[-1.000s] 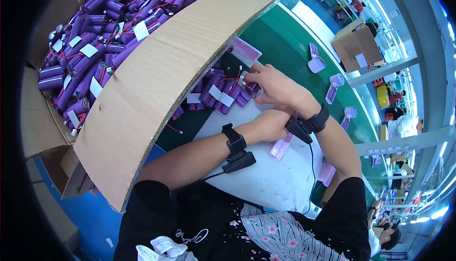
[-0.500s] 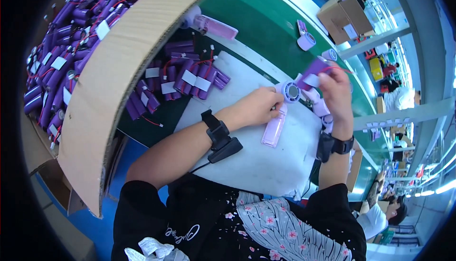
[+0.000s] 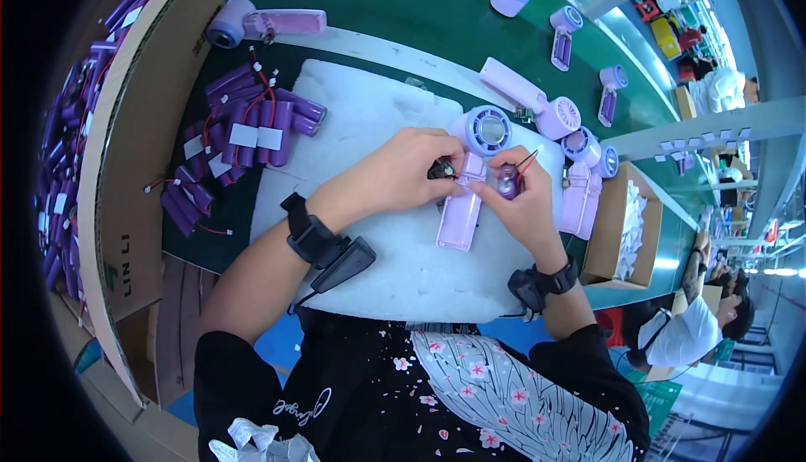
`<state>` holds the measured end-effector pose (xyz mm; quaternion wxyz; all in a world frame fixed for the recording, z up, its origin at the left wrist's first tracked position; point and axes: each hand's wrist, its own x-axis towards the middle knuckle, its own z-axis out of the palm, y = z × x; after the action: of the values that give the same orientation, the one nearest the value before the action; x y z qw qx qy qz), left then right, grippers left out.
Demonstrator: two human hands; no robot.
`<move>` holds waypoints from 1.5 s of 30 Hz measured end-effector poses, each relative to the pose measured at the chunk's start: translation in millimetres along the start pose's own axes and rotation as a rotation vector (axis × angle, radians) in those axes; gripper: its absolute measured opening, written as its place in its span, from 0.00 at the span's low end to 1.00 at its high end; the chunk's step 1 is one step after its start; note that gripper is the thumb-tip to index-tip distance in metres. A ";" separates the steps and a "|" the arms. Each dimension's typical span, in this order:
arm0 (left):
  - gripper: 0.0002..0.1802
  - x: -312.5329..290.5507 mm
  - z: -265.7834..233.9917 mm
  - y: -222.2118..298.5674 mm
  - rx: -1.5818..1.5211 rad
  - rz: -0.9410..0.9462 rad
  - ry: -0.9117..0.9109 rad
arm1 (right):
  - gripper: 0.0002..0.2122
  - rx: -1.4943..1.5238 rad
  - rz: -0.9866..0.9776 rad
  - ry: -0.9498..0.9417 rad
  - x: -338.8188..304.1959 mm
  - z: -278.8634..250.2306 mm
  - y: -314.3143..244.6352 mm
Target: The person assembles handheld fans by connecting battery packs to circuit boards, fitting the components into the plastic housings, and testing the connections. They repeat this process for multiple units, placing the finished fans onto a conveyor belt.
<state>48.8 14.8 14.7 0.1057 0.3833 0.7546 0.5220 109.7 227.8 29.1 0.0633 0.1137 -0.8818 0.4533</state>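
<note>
A lilac handheld fan (image 3: 459,220) lies on a white foam pad (image 3: 353,252), its round head pointing away from me and its hollow handle open upward. My left hand (image 3: 420,168) is closed at the upper left of the handle, pinching a small circuit board (image 3: 440,169) beside the fan. On the other side, my right hand (image 3: 525,197) is closed round a purple battery pack (image 3: 507,183) with red and dark wires. The right thumb reaches to the handle's edge. My fingers partly hide the battery pack and the top of the handle.
Several purple battery packs (image 3: 277,126) are heaped left of the pad, beside a cardboard box (image 3: 147,168) full of more. Other fan parts (image 3: 512,84) lie beyond and right of the pad. At right stands a small box (image 3: 613,244) of white pieces. A co-worker (image 3: 688,336) sits farther right.
My right hand has brought the battery pack down from the upper right to the fan handle. My left hand has gone from holding the fan's neck to the small circuit board. The view has shifted.
</note>
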 end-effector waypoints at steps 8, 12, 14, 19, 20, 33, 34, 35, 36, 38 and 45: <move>0.11 -7.9 -12.2 4.9 0.023 -0.008 -0.091 | 0.14 -0.100 -0.124 0.018 2.3 11.6 -0.9; 0.10 -9.5 -17.4 8.0 -0.029 -0.083 -0.127 | 0.14 -0.107 -0.191 0.046 -2.8 17.9 -6.9; 0.10 -8.7 -18.8 13.6 -0.068 -0.152 -0.156 | 0.14 -0.111 -0.226 0.058 -4.9 21.7 -8.6; 0.10 -7.8 -21.9 21.5 -0.214 -0.352 -0.188 | 0.12 -0.151 -0.219 0.012 -7.4 28.8 -8.8; 0.11 -7.9 -21.9 21.4 -0.246 -0.383 -0.184 | 0.11 -0.150 -0.206 0.012 -7.8 29.1 -7.7; 0.13 -10.1 -23.4 17.8 -0.236 -0.375 -0.183 | 0.08 -0.067 -0.121 0.011 -8.3 31.3 -11.6; 0.13 -8.8 -26.3 22.1 -0.211 -0.408 -0.211 | 0.08 -0.068 -0.119 0.012 -8.4 31.2 -12.0; 0.13 -7.1 -29.3 26.7 -0.186 -0.442 -0.239 | 0.07 -0.071 -0.113 0.009 -8.2 30.8 -12.7; 0.13 -6.0 -30.3 28.6 -0.161 -0.474 -0.267 | 0.07 -0.075 -0.106 0.007 -7.8 30.3 -13.4; 0.14 -7.7 -32.0 25.2 -0.127 -0.355 -0.266 | 0.07 -0.078 -0.100 0.007 -7.2 31.1 -14.1; 0.15 -15.8 -28.8 15.5 -0.027 -0.065 -0.115 | 0.08 -0.078 -0.161 0.023 -7.1 34.0 -12.6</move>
<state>50.7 -13.9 36.8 0.1712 0.3865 0.7521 0.5056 119.6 194.1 17.7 0.1140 0.1762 -0.8860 0.4136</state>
